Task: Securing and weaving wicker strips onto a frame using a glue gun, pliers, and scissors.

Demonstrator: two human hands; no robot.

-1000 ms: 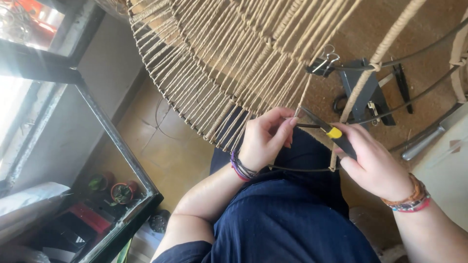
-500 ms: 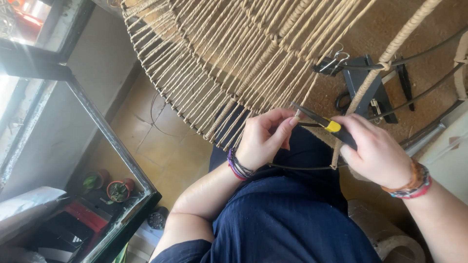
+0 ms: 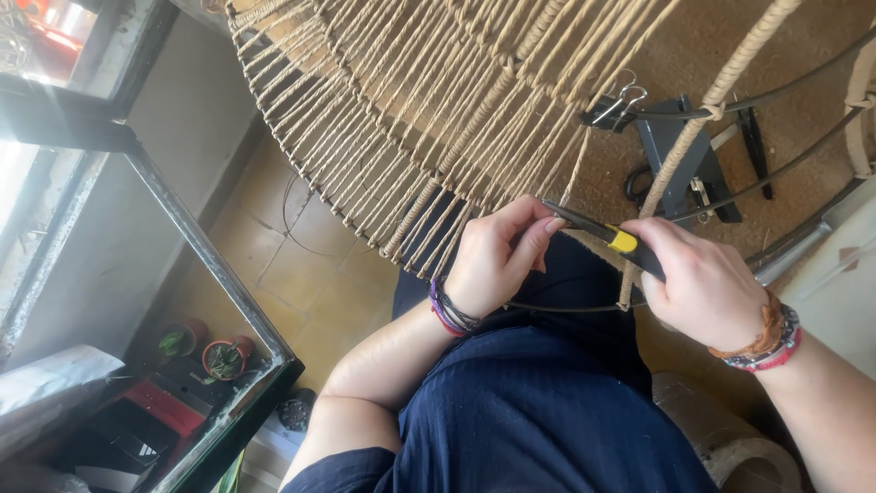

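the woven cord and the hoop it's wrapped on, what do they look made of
The cord looks like jute or paper twine: tan, matte, twisted strands. The hoop looks like thin dark metal rod, smooth where bare between the hands. Neither is certain from the look alone.

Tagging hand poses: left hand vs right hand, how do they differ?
The left hand pinches the tip of the pliers with its fingertips, beside the woven cords; the right hand wraps around the pliers' black and yellow handle. The left hand's wrist has dark purple bands; the right hand's wrist has a brown and red bracelet. Both are bare and meet on the same tool.
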